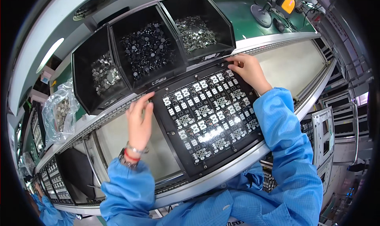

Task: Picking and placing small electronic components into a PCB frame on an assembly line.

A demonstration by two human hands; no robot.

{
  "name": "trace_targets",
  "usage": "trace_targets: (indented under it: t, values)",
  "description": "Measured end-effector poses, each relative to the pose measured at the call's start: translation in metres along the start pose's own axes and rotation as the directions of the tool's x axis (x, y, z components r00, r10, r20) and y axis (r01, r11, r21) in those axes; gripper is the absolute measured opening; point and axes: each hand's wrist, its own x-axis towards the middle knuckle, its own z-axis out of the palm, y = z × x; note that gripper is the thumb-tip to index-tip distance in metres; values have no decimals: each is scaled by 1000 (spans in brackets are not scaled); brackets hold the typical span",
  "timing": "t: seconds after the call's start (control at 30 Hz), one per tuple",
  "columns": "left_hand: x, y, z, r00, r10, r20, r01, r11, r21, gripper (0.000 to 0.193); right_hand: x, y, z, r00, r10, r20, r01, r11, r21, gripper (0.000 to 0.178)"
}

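Note:
A black carrier tray (194, 168) lies across the rails in front of me, holding a panel of circuit boards (213, 115) dotted with white and silver parts. My left hand (139, 123) is beside the tray's far left corner. Its fingers are spread, with the tips near the edge and nothing in them. At the far right corner is my right hand (250, 72). Thumb and forefinger come together there over the tray's edge, by a small dark fastener; what they pinch, if anything, is too small to make out.
Behind the tray stand three black bins of small parts: a left bin (81, 73), a middle bin (115, 28) and a right bin (221, 16). A plastic bag (49, 117) sits left. A yellow scanner (285, 3) is far right. Another person's blue sleeve (49, 212) shows lower left.

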Motion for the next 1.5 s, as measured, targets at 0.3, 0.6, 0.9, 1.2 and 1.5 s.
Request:
trace_targets:
  t: [0.3,0.6,0.9,1.2,1.5]
  values:
    - [-76,45,-21,913,-102,394,4,970,243,76,1,-10,22,915,-381,-129,350,913,-210,21]
    - [-96,49,-11,831,-253,496,226,967,115,96,22,-11,-13,671,-675,306,725,514,-459,9]
    - [-86,43,-5,831,2,556,-8,1000,9,87,75,-81,12,906,-418,65,416,909,35,26]
    - [100,16,-22,867,469,170,-498,795,347,25,118,-97,59,940,-309,147,327,937,-122,14]
    - [132,1,14,943,254,217,-314,894,320,13,100,-80,40,944,-315,98,318,948,-20,14]
